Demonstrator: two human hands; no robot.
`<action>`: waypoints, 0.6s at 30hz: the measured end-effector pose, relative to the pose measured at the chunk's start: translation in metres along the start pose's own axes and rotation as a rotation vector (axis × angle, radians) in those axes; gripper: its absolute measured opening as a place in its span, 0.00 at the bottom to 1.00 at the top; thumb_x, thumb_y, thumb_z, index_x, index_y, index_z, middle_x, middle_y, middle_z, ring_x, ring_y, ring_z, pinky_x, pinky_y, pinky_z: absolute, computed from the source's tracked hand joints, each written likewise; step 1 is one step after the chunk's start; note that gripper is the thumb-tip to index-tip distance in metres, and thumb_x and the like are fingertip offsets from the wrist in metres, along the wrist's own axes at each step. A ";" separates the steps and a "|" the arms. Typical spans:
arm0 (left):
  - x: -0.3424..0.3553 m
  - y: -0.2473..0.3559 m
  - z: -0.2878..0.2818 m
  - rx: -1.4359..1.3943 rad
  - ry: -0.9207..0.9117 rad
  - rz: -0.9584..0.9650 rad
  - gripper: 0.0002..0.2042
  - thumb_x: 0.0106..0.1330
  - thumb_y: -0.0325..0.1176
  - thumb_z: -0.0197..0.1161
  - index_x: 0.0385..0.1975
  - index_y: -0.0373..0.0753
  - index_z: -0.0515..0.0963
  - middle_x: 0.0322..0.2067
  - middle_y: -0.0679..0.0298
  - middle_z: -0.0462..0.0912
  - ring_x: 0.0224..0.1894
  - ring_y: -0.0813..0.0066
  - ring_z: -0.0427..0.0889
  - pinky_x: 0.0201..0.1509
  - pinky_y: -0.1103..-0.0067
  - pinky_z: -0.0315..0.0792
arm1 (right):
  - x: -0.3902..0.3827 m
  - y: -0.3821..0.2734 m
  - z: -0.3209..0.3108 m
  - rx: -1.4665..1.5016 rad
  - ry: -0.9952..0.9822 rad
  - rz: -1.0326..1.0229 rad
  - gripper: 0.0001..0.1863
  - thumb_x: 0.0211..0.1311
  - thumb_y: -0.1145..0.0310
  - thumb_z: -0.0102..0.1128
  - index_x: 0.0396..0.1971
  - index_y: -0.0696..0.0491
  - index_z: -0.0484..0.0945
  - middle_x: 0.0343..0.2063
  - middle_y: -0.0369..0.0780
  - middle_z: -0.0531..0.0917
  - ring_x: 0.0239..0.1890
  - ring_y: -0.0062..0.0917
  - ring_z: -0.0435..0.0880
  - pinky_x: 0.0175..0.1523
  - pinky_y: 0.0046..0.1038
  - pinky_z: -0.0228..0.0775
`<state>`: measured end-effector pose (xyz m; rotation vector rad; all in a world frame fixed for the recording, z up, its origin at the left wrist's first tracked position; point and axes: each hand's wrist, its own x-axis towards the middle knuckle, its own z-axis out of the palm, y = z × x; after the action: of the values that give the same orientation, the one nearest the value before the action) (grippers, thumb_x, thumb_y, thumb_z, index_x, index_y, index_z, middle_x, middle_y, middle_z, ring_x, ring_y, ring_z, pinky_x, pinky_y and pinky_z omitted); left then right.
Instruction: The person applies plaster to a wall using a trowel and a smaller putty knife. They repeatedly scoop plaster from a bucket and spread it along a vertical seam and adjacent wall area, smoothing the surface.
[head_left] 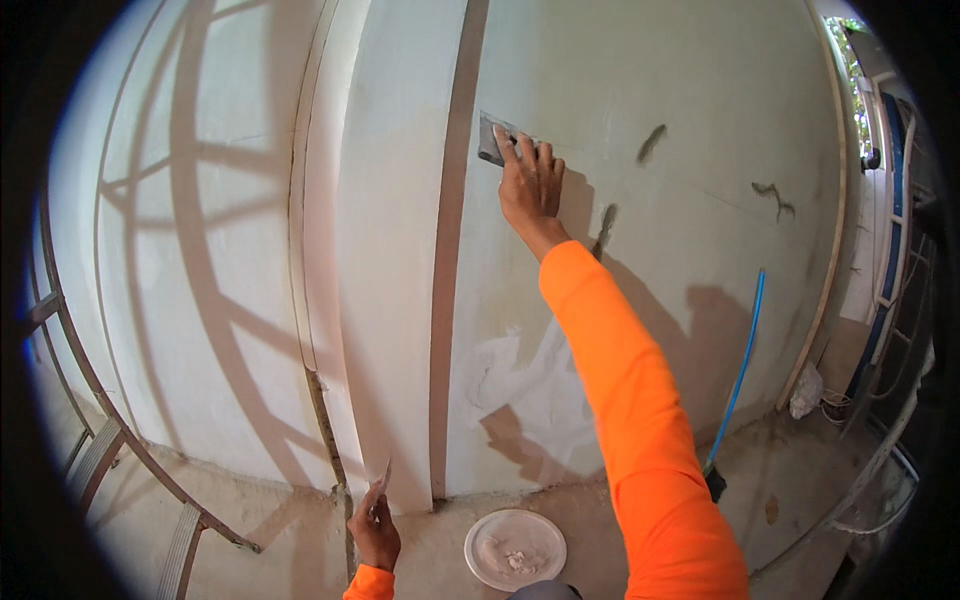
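My right hand (532, 180), at the end of an orange sleeve, grips a flat grey blade (488, 143) against the pale plastered wall (640, 90), just right of a brown vertical strip (455, 250). Dark streaks (650, 142) mark the wall to the right of it. Low at the left, my left hand (373, 525) holds a thin, pale blade (384, 475) upright near the foot of the white column (390, 250). A white round lid (515, 519) with whitish paste in it lies on the concrete floor below my hands.
A metal ladder (100, 445) stands at the left, casting shadows on the left wall. A blue pipe (740, 370) leans upright at the right. A crumpled plastic bag (807, 390), loose cables and a metal frame (895, 250) are at the far right.
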<state>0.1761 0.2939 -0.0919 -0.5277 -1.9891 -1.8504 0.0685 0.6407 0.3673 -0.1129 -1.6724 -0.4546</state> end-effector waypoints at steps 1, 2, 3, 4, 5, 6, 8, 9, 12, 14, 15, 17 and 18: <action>0.000 -0.001 -0.001 -0.020 0.011 0.009 0.14 0.76 0.19 0.58 0.58 0.31 0.82 0.53 0.47 0.89 0.58 0.62 0.88 0.60 0.70 0.80 | -0.001 -0.003 0.008 -0.020 -0.011 -0.026 0.29 0.73 0.74 0.54 0.72 0.42 0.73 0.66 0.39 0.77 0.62 0.40 0.73 0.64 0.49 0.65; 0.000 -0.001 -0.001 -0.047 0.025 0.021 0.14 0.76 0.20 0.58 0.58 0.31 0.82 0.53 0.47 0.89 0.58 0.62 0.88 0.60 0.70 0.80 | -0.007 -0.007 0.013 -0.048 0.062 -0.065 0.29 0.74 0.73 0.53 0.72 0.41 0.73 0.67 0.39 0.75 0.63 0.40 0.72 0.65 0.49 0.65; 0.000 -0.002 -0.002 -0.050 0.034 0.015 0.14 0.76 0.20 0.58 0.58 0.31 0.83 0.53 0.47 0.89 0.58 0.62 0.88 0.60 0.70 0.80 | -0.017 -0.012 0.015 -0.070 -0.063 -0.122 0.28 0.74 0.73 0.52 0.72 0.41 0.73 0.66 0.39 0.76 0.63 0.40 0.73 0.65 0.48 0.64; 0.000 -0.002 -0.003 -0.062 0.043 0.013 0.14 0.76 0.20 0.58 0.58 0.31 0.83 0.53 0.47 0.89 0.57 0.62 0.88 0.60 0.70 0.80 | -0.036 -0.019 0.015 -0.101 -0.102 -0.192 0.27 0.75 0.72 0.50 0.72 0.41 0.74 0.65 0.39 0.77 0.62 0.40 0.73 0.65 0.48 0.64; 0.000 -0.002 -0.003 -0.070 0.041 -0.023 0.14 0.76 0.20 0.58 0.58 0.31 0.83 0.52 0.47 0.89 0.57 0.62 0.88 0.59 0.70 0.80 | -0.055 -0.024 0.011 -0.147 -0.139 -0.245 0.27 0.76 0.72 0.49 0.72 0.41 0.74 0.64 0.39 0.78 0.62 0.39 0.73 0.65 0.48 0.63; 0.001 -0.003 -0.005 -0.073 0.048 0.027 0.14 0.76 0.20 0.59 0.58 0.31 0.83 0.52 0.47 0.89 0.57 0.62 0.89 0.59 0.70 0.80 | -0.067 -0.026 0.005 -0.117 -0.192 -0.298 0.26 0.76 0.72 0.49 0.71 0.41 0.75 0.64 0.39 0.78 0.62 0.40 0.73 0.65 0.49 0.63; 0.000 -0.002 -0.008 -0.080 0.041 0.052 0.14 0.76 0.20 0.59 0.58 0.31 0.83 0.52 0.47 0.89 0.56 0.63 0.89 0.59 0.70 0.81 | -0.072 -0.025 -0.006 -0.088 -0.390 -0.348 0.25 0.76 0.72 0.48 0.69 0.42 0.77 0.62 0.39 0.79 0.63 0.41 0.73 0.64 0.50 0.63; -0.001 -0.002 -0.009 -0.065 0.029 0.045 0.14 0.76 0.20 0.59 0.58 0.31 0.83 0.52 0.47 0.89 0.56 0.62 0.89 0.58 0.71 0.81 | -0.068 -0.023 -0.012 -0.066 -0.251 -0.265 0.26 0.74 0.74 0.49 0.68 0.42 0.78 0.60 0.39 0.80 0.61 0.40 0.74 0.63 0.48 0.65; -0.003 -0.002 -0.008 -0.064 0.014 0.014 0.14 0.76 0.20 0.59 0.58 0.31 0.82 0.52 0.47 0.89 0.56 0.62 0.89 0.58 0.71 0.81 | -0.010 -0.006 -0.016 -0.001 -0.090 -0.050 0.27 0.70 0.77 0.52 0.65 0.41 0.81 0.57 0.37 0.83 0.58 0.38 0.78 0.60 0.45 0.69; -0.004 -0.002 -0.006 -0.066 0.001 0.020 0.14 0.76 0.20 0.59 0.58 0.31 0.82 0.52 0.47 0.89 0.56 0.62 0.89 0.58 0.71 0.81 | 0.012 -0.003 -0.015 0.056 -0.045 -0.047 0.25 0.70 0.77 0.52 0.63 0.41 0.83 0.58 0.37 0.85 0.59 0.37 0.79 0.62 0.44 0.71; -0.004 -0.003 -0.005 -0.048 0.004 0.024 0.14 0.76 0.20 0.59 0.58 0.31 0.82 0.52 0.47 0.89 0.56 0.62 0.89 0.58 0.71 0.80 | 0.020 -0.003 -0.013 0.087 -0.070 -0.069 0.25 0.70 0.76 0.52 0.62 0.41 0.83 0.58 0.37 0.85 0.59 0.37 0.80 0.63 0.43 0.72; -0.003 -0.004 -0.004 -0.049 0.009 0.047 0.14 0.76 0.20 0.60 0.58 0.31 0.82 0.52 0.48 0.89 0.55 0.62 0.89 0.58 0.71 0.80 | 0.011 -0.006 -0.013 0.107 -0.174 -0.135 0.24 0.71 0.76 0.52 0.61 0.42 0.84 0.59 0.37 0.85 0.60 0.37 0.80 0.65 0.42 0.73; -0.003 -0.005 -0.004 -0.042 0.002 0.037 0.14 0.76 0.20 0.60 0.58 0.31 0.82 0.52 0.48 0.89 0.55 0.63 0.89 0.58 0.71 0.80 | 0.000 -0.009 -0.013 0.096 -0.256 -0.181 0.23 0.71 0.76 0.52 0.60 0.42 0.85 0.60 0.37 0.85 0.60 0.37 0.80 0.66 0.42 0.73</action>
<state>0.1765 0.2897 -0.0972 -0.5707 -1.9303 -1.8729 0.0779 0.6277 0.3664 0.0540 -1.9631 -0.5103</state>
